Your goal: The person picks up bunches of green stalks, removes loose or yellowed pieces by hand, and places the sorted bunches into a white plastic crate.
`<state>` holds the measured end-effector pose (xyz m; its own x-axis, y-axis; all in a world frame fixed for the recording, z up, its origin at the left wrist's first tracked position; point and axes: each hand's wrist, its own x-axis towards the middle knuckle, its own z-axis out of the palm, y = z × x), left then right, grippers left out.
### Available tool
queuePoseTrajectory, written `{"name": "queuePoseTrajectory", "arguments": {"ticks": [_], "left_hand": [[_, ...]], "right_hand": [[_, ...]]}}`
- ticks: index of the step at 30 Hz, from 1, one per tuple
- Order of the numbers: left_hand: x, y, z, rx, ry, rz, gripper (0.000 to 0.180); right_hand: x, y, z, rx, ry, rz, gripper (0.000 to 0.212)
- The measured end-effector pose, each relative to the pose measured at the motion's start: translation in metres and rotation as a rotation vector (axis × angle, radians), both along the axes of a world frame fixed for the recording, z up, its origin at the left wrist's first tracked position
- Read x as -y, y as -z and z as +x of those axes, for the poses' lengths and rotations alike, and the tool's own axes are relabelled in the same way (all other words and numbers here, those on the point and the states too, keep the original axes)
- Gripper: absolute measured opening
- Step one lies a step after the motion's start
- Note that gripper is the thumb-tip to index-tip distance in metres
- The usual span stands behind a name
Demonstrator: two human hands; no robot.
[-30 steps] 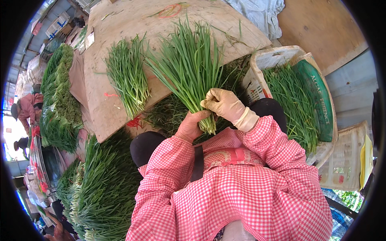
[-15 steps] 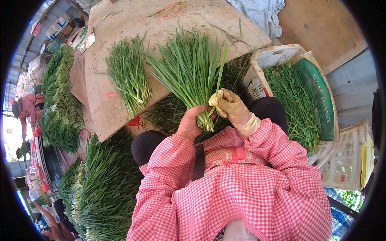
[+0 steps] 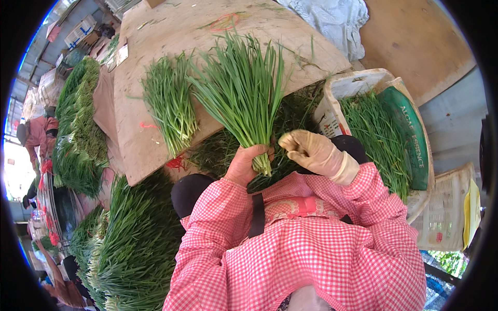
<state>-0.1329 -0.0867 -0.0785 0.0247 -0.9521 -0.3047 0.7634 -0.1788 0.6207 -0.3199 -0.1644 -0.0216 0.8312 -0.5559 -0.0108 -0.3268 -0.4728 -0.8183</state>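
Note:
My bare left hand (image 3: pixel 246 165) is wrapped round the stem end of a bunch of garlic chives (image 3: pixel 244 88). The leaves fan out away from me over the board's near edge, and the pale cut ends stick out below my fist. My right hand (image 3: pixel 319 153), in a cream rubber glove, hovers just right of those stems without touching them. Its fingers are loosely bent, with a gap between them and the thumb, and nothing shows in it. Left of the held bunch, a second chive bunch (image 3: pixel 171 101) lies on the wooden board (image 3: pixel 129 88).
A white plastic crate (image 3: pixel 332 98) with chives and a green sack (image 3: pixel 407 135) stands at the right. Heaped chives (image 3: pixel 140 243) lie at lower left, more (image 3: pixel 78 124) beyond. Red ties (image 3: pixel 178 163) hang by the board's edge. Another person (image 3: pixel 39 135) is at far left.
My right hand has moved right, away from the stems; the single leaf it pinched beside the bunch no longer shows in it. My left hand keeps its hold on the chives.

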Motion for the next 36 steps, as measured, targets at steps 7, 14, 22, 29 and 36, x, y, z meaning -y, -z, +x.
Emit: {"name": "queuePoseTrajectory", "arguments": {"ticks": [7, 14, 22, 29, 36], "left_hand": [[-0.005, -0.005, -0.003, 0.086, 0.181, -0.054, 0.039], [-0.005, -0.006, -0.005, 0.003, 0.21, -0.109, 0.041], [-0.004, -0.003, -0.003, 0.163, 0.175, -0.082, 0.037], [-0.003, 0.006, -0.006, 0.347, 0.249, -0.051, 0.036], [-0.006, 0.01, -0.008, 0.446, 0.293, -0.069, 0.038]], "right_hand": [[0.035, -0.018, 0.02, -0.182, -0.113, -0.837, 0.06], [0.135, 0.019, -0.038, -0.684, 0.095, -0.856, 0.018], [0.123, -0.009, -0.085, -0.711, 0.478, -0.818, 0.031], [0.042, -0.059, 0.005, -0.116, 0.214, -0.72, 0.029], [0.066, -0.028, 0.022, -0.368, 0.173, -0.265, 0.028]]}}
